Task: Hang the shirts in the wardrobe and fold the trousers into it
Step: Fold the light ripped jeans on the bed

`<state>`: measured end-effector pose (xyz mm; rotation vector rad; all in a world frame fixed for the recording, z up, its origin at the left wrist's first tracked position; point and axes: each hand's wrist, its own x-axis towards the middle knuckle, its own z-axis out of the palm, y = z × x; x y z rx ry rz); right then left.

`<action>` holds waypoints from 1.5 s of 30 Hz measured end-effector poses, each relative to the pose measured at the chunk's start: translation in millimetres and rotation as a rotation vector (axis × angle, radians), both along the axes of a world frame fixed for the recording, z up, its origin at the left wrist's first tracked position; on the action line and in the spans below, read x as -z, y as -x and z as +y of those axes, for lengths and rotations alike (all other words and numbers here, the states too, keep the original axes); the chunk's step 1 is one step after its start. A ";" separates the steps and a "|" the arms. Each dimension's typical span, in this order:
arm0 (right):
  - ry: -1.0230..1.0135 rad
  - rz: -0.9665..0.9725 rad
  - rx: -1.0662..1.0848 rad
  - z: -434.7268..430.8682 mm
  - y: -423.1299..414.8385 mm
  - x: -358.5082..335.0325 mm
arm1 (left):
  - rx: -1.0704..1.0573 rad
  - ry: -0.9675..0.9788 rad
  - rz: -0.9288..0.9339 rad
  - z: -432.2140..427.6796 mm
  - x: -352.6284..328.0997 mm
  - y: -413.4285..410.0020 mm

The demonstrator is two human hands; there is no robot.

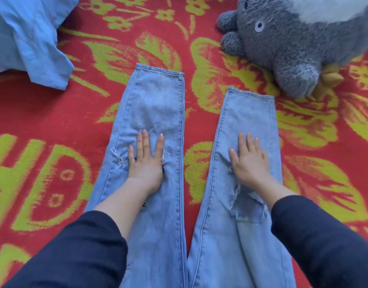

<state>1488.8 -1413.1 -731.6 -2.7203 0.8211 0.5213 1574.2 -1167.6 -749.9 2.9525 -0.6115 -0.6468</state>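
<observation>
A pair of light blue ripped jeans (pixel 158 96) lies flat on a red and yellow-green blanket, its two legs spread apart and pointing away from me. My left hand (pixel 145 161) presses flat on the left leg near a frayed knee rip, fingers straight. My right hand (pixel 249 159) lies flat on the right leg just above a larger tear. Both arms wear dark sleeves. The waist of the jeans is below the frame.
A crumpled light blue shirt (pixel 27 38) lies at the top left. A grey plush toy (pixel 287 44) sits at the top right, close to the right leg's hem. The patterned blanket (pixel 43 125) covers the whole surface.
</observation>
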 end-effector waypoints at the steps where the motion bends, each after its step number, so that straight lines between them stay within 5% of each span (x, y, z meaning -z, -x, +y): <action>1: -0.003 -0.004 -0.003 6.3 18.1 -0.3 | -0.005 0.066 -0.018 4.0 -1.7 4.9; 6: 0.007 0.025 -0.045 31.5 110.5 -2.3 | -0.177 0.450 0.071 29.2 -2.3 108.6; 11: -0.020 0.094 -0.050 61.5 204.7 -9.6 | 0.004 0.313 0.064 66.0 6.3 265.7; 16: -0.090 0.145 -0.087 69.6 277.3 -15.1 | 0.018 0.252 0.037 74.1 -4.0 326.5; 23: -0.168 0.089 -0.049 67.3 340.3 -30.7 | -0.133 0.213 0.284 53.9 -26.9 442.8; 29: -0.414 -0.176 0.470 63.0 370.1 -32.1 | -0.098 0.192 0.375 8.7 -37.1 542.8; 37: -0.721 -0.230 0.714 68.9 349.8 -37.7 | -0.049 -0.038 0.439 -17.1 -50.6 557.3; 40: -0.794 -0.261 0.763 74.4 327.3 -50.2 | -0.092 0.128 0.580 -0.7 -64.6 541.2; 45: -0.698 -0.315 0.654 98.2 267.6 -89.0 | -0.605 0.711 0.904 70.9 -95.5 469.9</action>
